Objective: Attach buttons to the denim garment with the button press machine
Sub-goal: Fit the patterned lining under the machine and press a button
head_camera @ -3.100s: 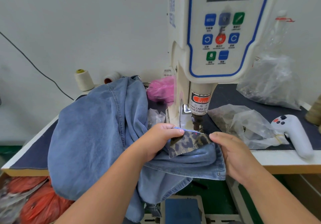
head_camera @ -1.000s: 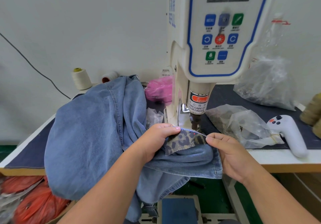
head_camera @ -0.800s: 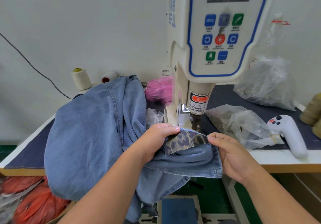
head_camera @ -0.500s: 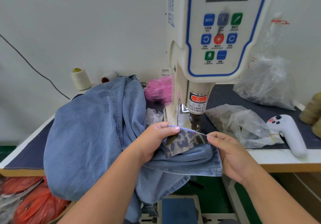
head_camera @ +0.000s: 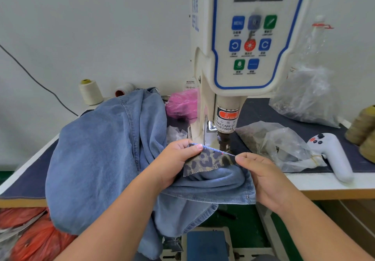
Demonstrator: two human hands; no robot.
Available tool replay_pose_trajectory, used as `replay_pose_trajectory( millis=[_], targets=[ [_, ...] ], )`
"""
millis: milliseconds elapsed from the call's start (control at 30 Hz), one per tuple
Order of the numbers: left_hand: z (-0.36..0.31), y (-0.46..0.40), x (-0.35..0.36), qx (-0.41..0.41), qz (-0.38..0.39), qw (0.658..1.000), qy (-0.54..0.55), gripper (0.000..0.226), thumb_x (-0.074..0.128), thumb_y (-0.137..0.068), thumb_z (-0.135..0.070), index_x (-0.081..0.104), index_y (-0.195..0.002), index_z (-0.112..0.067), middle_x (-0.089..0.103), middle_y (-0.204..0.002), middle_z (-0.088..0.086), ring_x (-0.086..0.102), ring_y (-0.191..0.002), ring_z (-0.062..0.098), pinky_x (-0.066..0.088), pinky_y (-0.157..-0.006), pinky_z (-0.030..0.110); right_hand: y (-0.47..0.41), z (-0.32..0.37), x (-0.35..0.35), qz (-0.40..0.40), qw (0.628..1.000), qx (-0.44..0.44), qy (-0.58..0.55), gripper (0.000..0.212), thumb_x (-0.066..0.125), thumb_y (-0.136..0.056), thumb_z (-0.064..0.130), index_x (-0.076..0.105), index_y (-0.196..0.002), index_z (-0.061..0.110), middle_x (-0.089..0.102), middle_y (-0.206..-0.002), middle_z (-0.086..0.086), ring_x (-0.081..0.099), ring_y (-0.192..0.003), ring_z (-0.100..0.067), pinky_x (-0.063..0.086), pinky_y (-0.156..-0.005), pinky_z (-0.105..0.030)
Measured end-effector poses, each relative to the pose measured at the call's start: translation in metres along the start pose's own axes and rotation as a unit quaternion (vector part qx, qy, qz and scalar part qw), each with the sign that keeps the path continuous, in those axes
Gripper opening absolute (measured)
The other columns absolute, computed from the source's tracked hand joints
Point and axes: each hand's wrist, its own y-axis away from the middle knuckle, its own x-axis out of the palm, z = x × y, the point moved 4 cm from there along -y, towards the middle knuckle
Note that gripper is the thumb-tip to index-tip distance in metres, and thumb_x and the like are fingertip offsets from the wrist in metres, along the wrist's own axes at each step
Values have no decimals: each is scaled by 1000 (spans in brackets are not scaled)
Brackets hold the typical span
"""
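Note:
A light blue denim garment [head_camera: 101, 159] lies heaped on the table and hangs over its front edge. Its edge, backed with a leopard-print lining [head_camera: 209, 161], is stretched flat just under the press head [head_camera: 224, 139] of the white button press machine [head_camera: 243, 37]. My left hand [head_camera: 174, 163] pinches the left side of that edge. My right hand [head_camera: 261, 177] pinches the right side, with its other fingers curled under the denim. A small red light dot shows on the edge near the press head. No button is visible.
Clear plastic bags [head_camera: 278, 145] lie right of the press, a larger one [head_camera: 306, 96] behind. A white handheld controller [head_camera: 332, 157] rests at the table's right edge. A pink bag [head_camera: 182, 102] and thread cones [head_camera: 90, 92] stand at the back. A blue pedal [head_camera: 207, 244] sits below; orange bags [head_camera: 34, 236] lower left.
Both hands keep hold of the lined edge under the press head, shifting it only slightly. The view has drifted a little; nothing else moved.

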Motion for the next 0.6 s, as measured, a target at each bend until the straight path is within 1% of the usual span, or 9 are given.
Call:
replay_pose_trajectory(
  millis=[67, 167, 267, 333, 433, 500, 533, 600],
  targets=[
    [1, -1, 0, -7, -13, 1000, 2, 29, 63, -95, -22, 75, -68, -23, 75, -82, 8, 71, -77, 17, 56, -69, 25, -2, 0, -1, -7, 1000, 25, 1, 13, 70, -75, 26, 70, -69, 14, 68, -78, -13, 67, -70, -23, 57, -66, -37],
    [3, -2, 1, -18, -14, 1000, -6, 31, 63, -95, -24, 74, -66, -22, 74, -79, 5, 70, -74, 14, 54, -68, 24, -3, -1, -2, -5, 999, 45, 2, 14, 71, -74, 27, 69, -68, 14, 68, -79, -13, 67, -71, -24, 56, -69, -40],
    [6, -2, 0, -26, -16, 1000, -4, 28, 65, -94, -25, 73, -68, -21, 73, -81, 7, 69, -77, 16, 54, -75, 28, -3, -3, -3, 2, 999, 41, -13, 14, 70, -76, 26, 69, -67, 14, 69, -79, -14, 68, -70, -23, 56, -65, -38],
    [6, -3, 0, -31, -12, 999, -1, 25, 67, -92, -27, 74, -68, -22, 74, -82, 7, 69, -79, 18, 53, -80, 31, -3, -4, -3, 7, 999, 39, -13, 15, 69, -77, 26, 71, -69, 14, 70, -81, -14, 69, -71, -23, 57, -65, -38],
    [6, -3, 2, -34, -5, 999, -1, 20, 71, -81, -35, 73, -65, -23, 73, -83, 8, 68, -81, 19, 52, -87, 36, -2, -3, -2, 12, 999, 32, -16, 18, 66, -80, 26, 72, -68, 15, 70, -79, -13, 69, -71, -22, 56, -65, -36],
    [6, -3, 3, -30, -1, 1000, -5, 18, 71, -78, -37, 73, -67, -22, 73, -86, 10, 68, -84, 22, 52, -90, 39, -2, -2, -1, 15, 999, 24, -20, 20, 64, -81, 25, 73, -67, 14, 71, -79, -13, 70, -71, -22, 57, -65, -34],
    [6, -3, 3, -27, 4, 1000, -8, 19, 71, -78, -37, 73, -69, -21, 73, -86, 10, 68, -85, 22, 53, -89, 39, -2, -2, 0, 16, 999, 22, -22, 21, 64, -81, 25, 73, -68, 13, 71, -80, -14, 70, -72, -22, 57, -65, -34],
    [5, -1, 3, -22, 16, 1000, -9, 19, 71, -78, -36, 72, -71, -19, 72, -84, 9, 68, -81, 20, 56, -81, 34, -2, -3, 0, 12, 999, 22, -21, 20, 64, -82, 25, 73, -70, 11, 71, -83, -16, 70, -74, -23, 58, -68, -36]
  ],
)
